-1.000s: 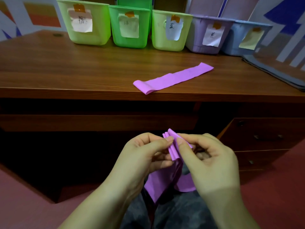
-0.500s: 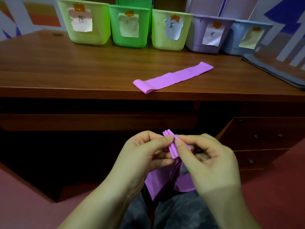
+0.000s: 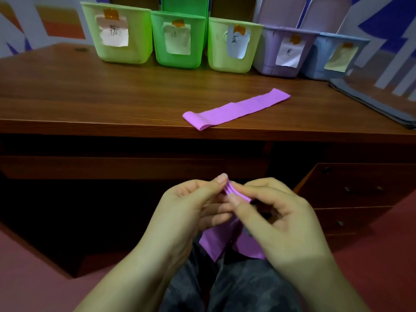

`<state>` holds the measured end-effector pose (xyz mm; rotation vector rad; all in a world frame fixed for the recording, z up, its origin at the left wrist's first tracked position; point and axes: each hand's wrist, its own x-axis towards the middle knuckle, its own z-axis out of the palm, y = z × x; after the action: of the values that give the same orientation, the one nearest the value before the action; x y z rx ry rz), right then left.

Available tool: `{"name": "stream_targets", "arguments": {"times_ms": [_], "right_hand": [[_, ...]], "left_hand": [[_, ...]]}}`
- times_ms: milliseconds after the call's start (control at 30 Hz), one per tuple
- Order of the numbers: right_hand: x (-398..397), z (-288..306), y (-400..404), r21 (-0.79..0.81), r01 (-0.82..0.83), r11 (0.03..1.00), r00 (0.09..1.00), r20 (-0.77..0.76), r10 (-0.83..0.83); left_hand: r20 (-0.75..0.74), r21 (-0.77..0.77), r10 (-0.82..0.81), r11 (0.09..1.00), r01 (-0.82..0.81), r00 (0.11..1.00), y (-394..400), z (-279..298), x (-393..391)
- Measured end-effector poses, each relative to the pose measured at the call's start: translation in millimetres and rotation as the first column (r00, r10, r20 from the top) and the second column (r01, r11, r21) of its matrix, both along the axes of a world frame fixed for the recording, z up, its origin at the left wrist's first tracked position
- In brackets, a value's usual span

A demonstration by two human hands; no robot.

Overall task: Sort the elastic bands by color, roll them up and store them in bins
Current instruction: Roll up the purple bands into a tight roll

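A brown wooden desk (image 3: 94, 102) is filling the upper half of the view, and everything else is sitting in relation to it. Along the desk's far edge five bins are standing in a row, each wearing a paper label: a light green bin (image 3: 135, 34), a bright green bin (image 3: 198, 41), a yellow-green bin (image 3: 218, 50), a lilac bin (image 3: 267, 52) and a pale blue bin (image 3: 317, 61). At the desk's right end a stack of grey sheets (image 3: 373, 100) is lying flat. Near the desk's front edge a purple elastic band (image 3: 236, 109) is lying stretched out, its near end curled over right at the edge. Below the desk front, over the person's lap, the left hand (image 3: 186, 212) and the right hand (image 3: 283, 221) are both pinching a second purple band (image 3: 234, 191), its upper end bunched into folds between their fingertips, while its loose tail is hanging down between the hands toward the lap.
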<state>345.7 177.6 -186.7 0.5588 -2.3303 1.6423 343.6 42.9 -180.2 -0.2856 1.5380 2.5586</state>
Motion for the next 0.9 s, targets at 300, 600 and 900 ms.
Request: {"name": "stream_targets", "arguments": {"times_ms": [300,600,900], "right_hand": [[-1,18,-11,0.022,-0.113,0.993,0.994,-0.005,0.113],[-39,40,-34,-0.173,-0.128,0.977,0.986,0.079,0.144],[-115,45,-60,0.636,0.242,0.733,0.926,-0.376,0.021]], "left_hand": [[-0.046,0.098,0.028,0.995,-0.024,0.999,-12,10,4],[0.024,0.276,0.196,0.941,-0.194,0.98,-31,21,1],[0.036,0.292,0.246,0.924,-0.246,0.969,-35,16,-7]]}}
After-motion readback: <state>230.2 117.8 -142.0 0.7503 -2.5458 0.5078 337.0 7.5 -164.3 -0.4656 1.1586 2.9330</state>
